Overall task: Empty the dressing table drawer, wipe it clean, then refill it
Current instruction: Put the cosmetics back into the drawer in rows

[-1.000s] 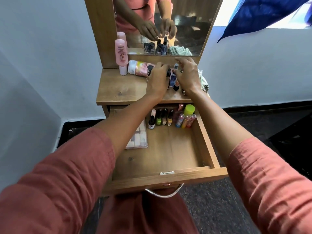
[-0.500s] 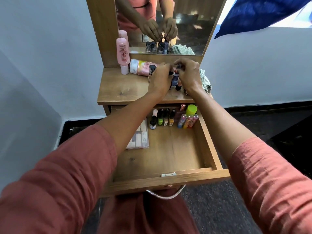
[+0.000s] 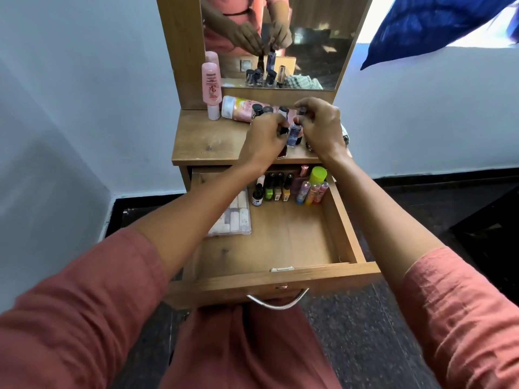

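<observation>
Lifting off the wooden desk [image 3: 207,136] since a moment ago, the left hand [image 3: 266,138] curls round a small dark-capped bottle [image 3: 284,131] and the right hand [image 3: 320,127] pinches a slim blue-violet bottle [image 3: 294,133] by its cap. Forearms reach forward over the open wooden drawer [image 3: 280,279], where a row of small bottles [image 3: 283,189] lines the back; refilling seems under way.

We catch dark lettering running down the pink tube [image 3: 211,85], too blurred to read. On the lying bottle [image 3: 241,108], two letters look like "XO", nothing more. The small bottles [image 3: 276,189] in the drawer [image 3: 345,228] carry labels, but we cannot read their print.
</observation>
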### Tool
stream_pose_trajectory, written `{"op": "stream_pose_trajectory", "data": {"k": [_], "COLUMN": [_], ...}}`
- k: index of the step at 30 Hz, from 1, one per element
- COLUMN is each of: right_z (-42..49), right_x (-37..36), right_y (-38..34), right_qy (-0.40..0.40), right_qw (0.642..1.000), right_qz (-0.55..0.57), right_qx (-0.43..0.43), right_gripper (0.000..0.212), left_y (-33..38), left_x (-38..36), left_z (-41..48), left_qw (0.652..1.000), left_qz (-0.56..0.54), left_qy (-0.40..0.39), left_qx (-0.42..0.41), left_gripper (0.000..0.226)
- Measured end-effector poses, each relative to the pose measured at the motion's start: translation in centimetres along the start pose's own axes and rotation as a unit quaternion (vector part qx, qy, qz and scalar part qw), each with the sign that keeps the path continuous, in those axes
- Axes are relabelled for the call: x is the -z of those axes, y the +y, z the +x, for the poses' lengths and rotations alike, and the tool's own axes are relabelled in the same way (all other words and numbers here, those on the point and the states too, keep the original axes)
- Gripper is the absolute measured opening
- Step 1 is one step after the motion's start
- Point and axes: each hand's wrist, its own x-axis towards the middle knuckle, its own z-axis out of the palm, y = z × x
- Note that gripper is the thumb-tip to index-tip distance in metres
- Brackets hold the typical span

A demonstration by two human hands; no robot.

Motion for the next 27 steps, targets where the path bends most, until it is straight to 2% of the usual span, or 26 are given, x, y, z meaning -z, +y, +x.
{"op": "stream_pose_trajectory", "data": {"k": [7,18,27], "right_z": [-3.6,-7.8,-8.7], "right_x": [0.9,-1.1,-2.5], "right_y": [0.6,5.0,6.4], "right_qy": [-0.001,-0.097,-0.135], "right_qw": [1.0,0.992,0.983], "right_qz": [-0.003,-0.074,-0.119], "right_qx": [-0.003,-0.035,-0.029], "right_gripper": [0.025,0.021,0.022], "left_y": [0.1,-2.5,-3.7], "left_x": [-0.9,-4.8,-6.2], "left_z": [-3.6,-6.5,-7.0], "left_qw": [1.0,0.992,0.989], "left_qz": [0.001,0.033,0.037], "left_qy": [-0.021,-0.104,-0.122], "left_qx": [0.0,0.061,0.071], "left_gripper": [0.018,0.024,0.025]}}
